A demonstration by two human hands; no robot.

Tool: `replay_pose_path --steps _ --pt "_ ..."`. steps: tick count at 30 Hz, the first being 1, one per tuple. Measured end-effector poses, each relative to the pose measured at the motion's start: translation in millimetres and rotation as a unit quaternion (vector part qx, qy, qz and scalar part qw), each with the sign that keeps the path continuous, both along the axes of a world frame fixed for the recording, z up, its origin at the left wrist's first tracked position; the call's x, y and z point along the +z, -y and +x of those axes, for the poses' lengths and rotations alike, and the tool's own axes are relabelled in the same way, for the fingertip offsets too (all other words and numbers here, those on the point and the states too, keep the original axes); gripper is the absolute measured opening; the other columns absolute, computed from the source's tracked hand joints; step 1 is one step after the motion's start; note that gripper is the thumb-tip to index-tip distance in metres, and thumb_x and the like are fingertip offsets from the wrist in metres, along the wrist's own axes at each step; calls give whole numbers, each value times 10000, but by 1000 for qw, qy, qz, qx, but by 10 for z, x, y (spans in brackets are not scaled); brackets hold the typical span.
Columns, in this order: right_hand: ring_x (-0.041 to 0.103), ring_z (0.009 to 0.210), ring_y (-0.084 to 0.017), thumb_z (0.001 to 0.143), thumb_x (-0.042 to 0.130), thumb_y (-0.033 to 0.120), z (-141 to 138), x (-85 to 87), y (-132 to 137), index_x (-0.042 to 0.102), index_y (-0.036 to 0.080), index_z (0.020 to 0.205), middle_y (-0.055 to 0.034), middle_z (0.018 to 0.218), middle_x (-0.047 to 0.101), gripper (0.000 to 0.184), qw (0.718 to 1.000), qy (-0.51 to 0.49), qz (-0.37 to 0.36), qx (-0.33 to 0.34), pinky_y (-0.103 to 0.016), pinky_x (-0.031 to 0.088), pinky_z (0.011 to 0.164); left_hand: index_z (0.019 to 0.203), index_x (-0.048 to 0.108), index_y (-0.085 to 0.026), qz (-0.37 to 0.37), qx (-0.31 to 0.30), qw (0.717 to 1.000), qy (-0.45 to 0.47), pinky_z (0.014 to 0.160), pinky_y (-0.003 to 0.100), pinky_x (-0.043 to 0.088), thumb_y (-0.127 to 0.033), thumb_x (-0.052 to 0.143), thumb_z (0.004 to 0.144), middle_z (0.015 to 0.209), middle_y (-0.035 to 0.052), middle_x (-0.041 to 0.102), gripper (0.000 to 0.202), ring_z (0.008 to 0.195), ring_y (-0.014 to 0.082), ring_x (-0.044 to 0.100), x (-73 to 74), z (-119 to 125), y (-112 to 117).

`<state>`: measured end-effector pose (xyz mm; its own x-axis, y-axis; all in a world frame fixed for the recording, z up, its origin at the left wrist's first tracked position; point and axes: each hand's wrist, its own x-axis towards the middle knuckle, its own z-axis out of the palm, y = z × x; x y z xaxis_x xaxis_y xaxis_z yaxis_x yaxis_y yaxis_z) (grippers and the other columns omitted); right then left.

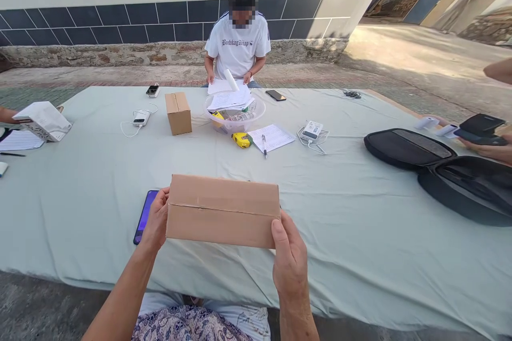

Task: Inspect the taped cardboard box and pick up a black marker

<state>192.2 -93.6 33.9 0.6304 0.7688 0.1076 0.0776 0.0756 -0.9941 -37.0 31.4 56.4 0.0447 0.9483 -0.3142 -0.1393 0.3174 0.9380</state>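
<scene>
A closed brown cardboard box (223, 212) is held up above the near part of the table, its long seamed face toward me. Gripping its left end is my left hand (157, 218), its fingers partly hidden behind the box. At the other end, my right hand (290, 253) has the thumb on the front face and the other fingers behind. A phone with a lit purple screen (144, 218) lies on the cloth just beyond my left wrist.
On the cloth-covered table (344, 256) stand a smaller cardboard box (178, 114) and a plastic bowl (256, 117) with papers. A yellow tape measure (242, 140), a pen (264, 146) and an open black case (464, 192) lie around. A person (239, 45) sits opposite; others' hands show at both sides.
</scene>
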Motion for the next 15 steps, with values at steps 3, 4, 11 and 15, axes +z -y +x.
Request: replay_pose_path --steps 3,4,11,15 --pt "644 1172 -280 994 555 584 -45 105 17 710 252 1284 -93 1324 711 468 996 81 22 -8 -360 545 877 1040 689 -205 -9 -15 1000 22 484 222 382 -324 921 516 802 -19 737 586 599 151 649 -5 -11 -3" --pt "643 1164 -275 1004 546 558 -64 127 18 705 258 1291 -93 1325 706 444 994 108 31 -11 -353 546 854 1021 699 -201 -18 -18 999 31 486 225 391 -307 922 498 772 -21 736 578 588 155 650 -17 -20 -12" --pt "631 1208 -285 1009 565 467 -211 70 -65 651 258 1346 -112 1359 675 406 979 202 27 -12 -407 552 908 1019 758 -190 -23 0 996 91 715 325 581 -554 936 557 991 57 815 614 972 293 749 -198 -149 -84" --pt "633 1230 -286 1008 548 459 -246 40 -159 633 277 1363 -102 1382 674 408 982 189 23 20 -431 549 956 1195 745 -258 11 7 994 109 870 334 584 -807 734 742 1299 39 756 711 1277 303 635 -179 -276 -72"
